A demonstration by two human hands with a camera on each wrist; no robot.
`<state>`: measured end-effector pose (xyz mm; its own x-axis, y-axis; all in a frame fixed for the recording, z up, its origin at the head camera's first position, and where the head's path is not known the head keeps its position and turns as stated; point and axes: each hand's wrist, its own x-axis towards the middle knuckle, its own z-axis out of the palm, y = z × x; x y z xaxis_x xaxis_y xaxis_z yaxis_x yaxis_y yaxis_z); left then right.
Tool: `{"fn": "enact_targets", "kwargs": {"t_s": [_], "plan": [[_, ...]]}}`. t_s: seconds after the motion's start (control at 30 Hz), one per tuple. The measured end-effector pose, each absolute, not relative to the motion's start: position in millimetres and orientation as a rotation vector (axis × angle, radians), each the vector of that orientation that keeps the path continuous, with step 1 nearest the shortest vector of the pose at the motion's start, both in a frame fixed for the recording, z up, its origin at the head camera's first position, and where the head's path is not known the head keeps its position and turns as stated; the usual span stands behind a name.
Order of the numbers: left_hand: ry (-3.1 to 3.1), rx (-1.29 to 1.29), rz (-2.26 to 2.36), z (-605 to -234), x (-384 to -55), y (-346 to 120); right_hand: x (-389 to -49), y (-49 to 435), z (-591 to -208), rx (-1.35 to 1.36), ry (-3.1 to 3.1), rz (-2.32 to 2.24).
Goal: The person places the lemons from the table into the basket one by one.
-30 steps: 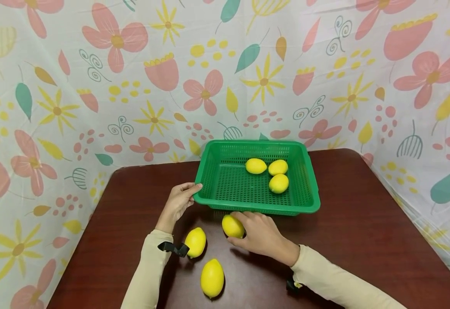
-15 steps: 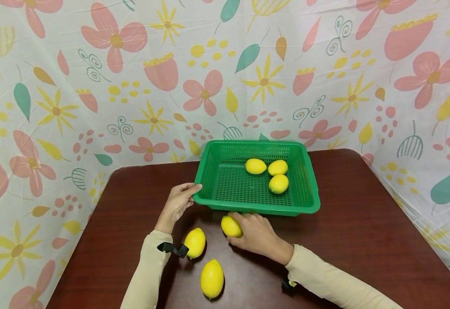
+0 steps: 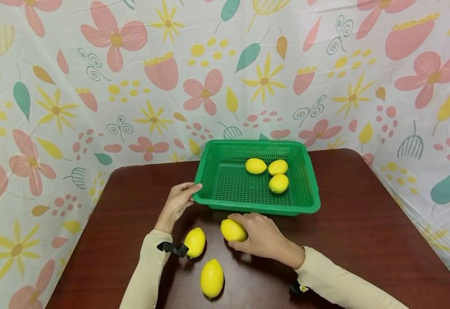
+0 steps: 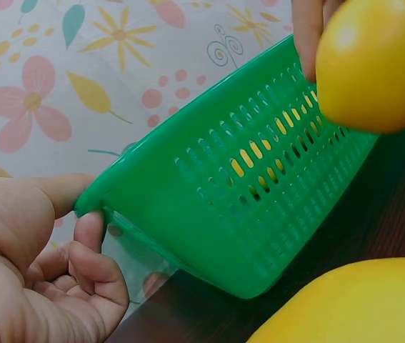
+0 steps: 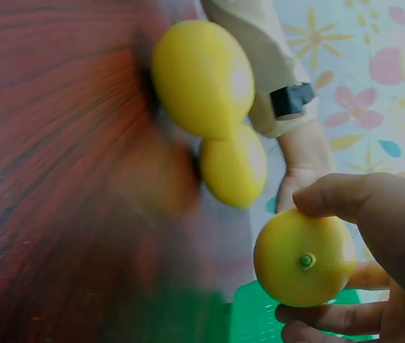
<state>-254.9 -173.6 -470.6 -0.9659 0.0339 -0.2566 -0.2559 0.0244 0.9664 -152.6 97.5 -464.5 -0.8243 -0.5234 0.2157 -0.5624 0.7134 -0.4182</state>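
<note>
My left hand pinches the near left corner of the green plastic basket between thumb and fingers. In the left wrist view, that hand's thumb lies over the rim and the fingers are bent beneath it. My right hand holds a yellow lemon just in front of the basket's near wall. The right wrist view has this lemon between thumb and fingers, its stem end facing the camera. Two more lemons lie on the table: one beside my left wrist, another nearer to me.
Inside the basket, toward the right, sit three lemons, grouped together. The dark red-brown wooden table carries everything. Behind it hangs a white cloth with a flower print. Black camera mounts are strapped to both wrists.
The lemon in my right hand has turned and shifted slightly toward me, and the hand with it has moved a little right. The left hand and basket stay in place.
</note>
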Motion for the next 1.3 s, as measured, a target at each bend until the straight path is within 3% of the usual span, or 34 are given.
{"fn": "enact_targets", "kwargs": {"t_s": [0.33,0.57,0.87,1.3], "plan": [[2.050,-0.241,2.071,-472,-253,-176,-154,109,-439,1.022,-2.812,0.809],[2.038,-0.229,2.077,-473,-253,-174,-163,127,-402,1.123,-2.860,0.897],[2.051,-0.217,2.072,-471,-253,-178,-205,150,-364,1.418,-2.856,0.929],[2.046,-0.199,2.058,-469,-253,-174,-273,175,-352,1.611,-2.912,0.976]]}}
